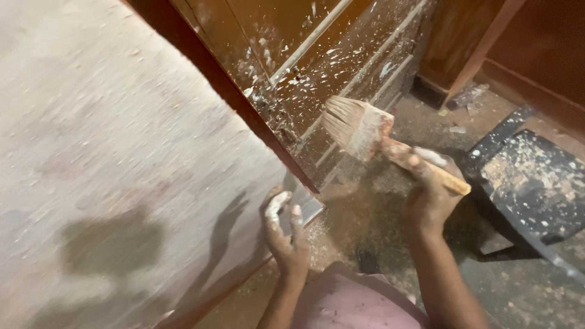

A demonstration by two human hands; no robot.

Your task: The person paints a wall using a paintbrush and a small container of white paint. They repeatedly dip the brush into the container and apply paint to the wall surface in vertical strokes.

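Observation:
My right hand (pixel 429 195) grips the wooden handle of a wide paintbrush (pixel 365 131), whose pale bristles point up-left towards a brown wooden door (pixel 292 36) spattered with white flecks. My left hand (pixel 285 234), smeared with white, rests its fingers on a flat metal scraper blade (pixel 308 207) at the lower corner of a rough pale wall (pixel 109 170). A red-brown door frame strip (pixel 225 85) runs along the wall's edge.
A dark stool or stand (pixel 530 183), heavily spattered with dried paint, stands at the right. The dusty floor (pixel 378 207) below is littered with flakes. A wooden panel (pixel 463 42) stands at the back right. My pink garment (pixel 353 301) shows at the bottom.

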